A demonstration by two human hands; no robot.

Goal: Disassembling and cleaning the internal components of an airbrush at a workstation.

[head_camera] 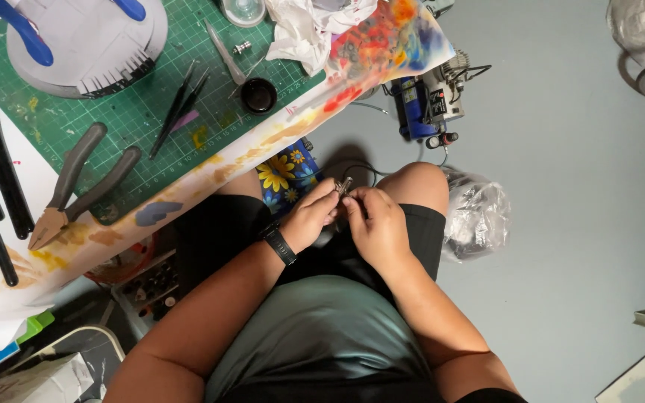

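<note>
Over my lap, both hands meet around a small shiny metal part point(343, 184). My left hand point(309, 218), with a black watch on its wrist, pinches the part from the left. My right hand point(376, 224) has its fingertips closed on the same part from the right. What kind of part it is cannot be told; most of it is hidden by my fingers. I sit in black shorts and a grey-green shirt beside a work table point(188, 186) covered with paint-stained paper.
A green cutting mat point(128, 112) carries grey-handled pliers point(76, 183), black tweezers point(177, 104), a small black pot point(259, 95) and crumpled tissue point(307, 30). A small blue compressor point(427, 101) and a plastic bag point(475, 216) sit on the grey floor.
</note>
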